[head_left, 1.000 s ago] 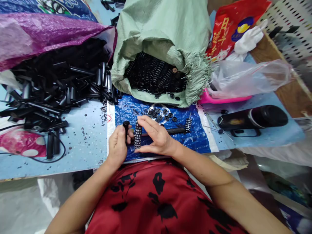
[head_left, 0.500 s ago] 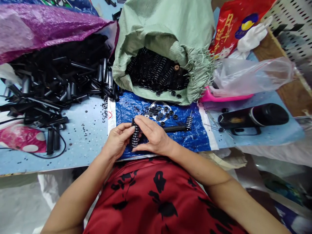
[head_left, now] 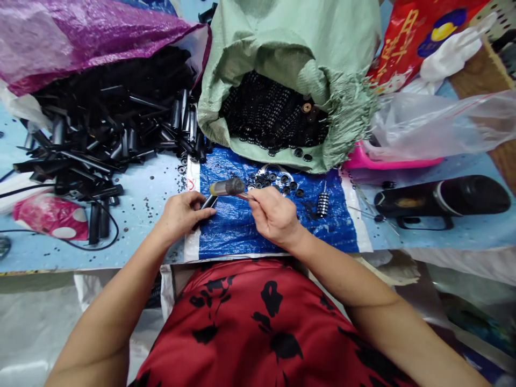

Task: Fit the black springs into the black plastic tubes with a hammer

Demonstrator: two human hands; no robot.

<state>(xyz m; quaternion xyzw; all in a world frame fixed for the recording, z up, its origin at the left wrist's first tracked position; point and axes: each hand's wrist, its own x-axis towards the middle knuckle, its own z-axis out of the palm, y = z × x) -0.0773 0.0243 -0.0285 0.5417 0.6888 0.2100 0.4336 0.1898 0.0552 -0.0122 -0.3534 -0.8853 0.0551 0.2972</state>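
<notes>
My right hand (head_left: 276, 216) is closed round the thin handle of a small mallet (head_left: 227, 187). Its head has a yellowish end and a dark end, and hangs just above my left hand. In my left hand (head_left: 180, 215), thumb and fingers grip a short black tube (head_left: 210, 201), partly hidden behind fingers and mallet. Underneath lies a blue plastic sheet (head_left: 237, 239). Loose black buttons (head_left: 285, 183) are scattered on the sheet beyond my right hand. To the right, a black-and-white banded cylinder (head_left: 323, 204) stands with a thin pin sticking up.
A pale green woven sack (head_left: 229, 48) gapes open, full of dark patterned pieces. Many black tubes (head_left: 121, 140) spill from a purple bag (head_left: 100, 37) at left. On the right are a pink tray (head_left: 363, 158), a clear plastic bag (head_left: 439, 126) and a black flask (head_left: 439, 201).
Both hands were together on a patterned black-and-white roll. Now they are apart: the left has moved left with a black tube, the right has a mallet. The view has shifted slightly.
</notes>
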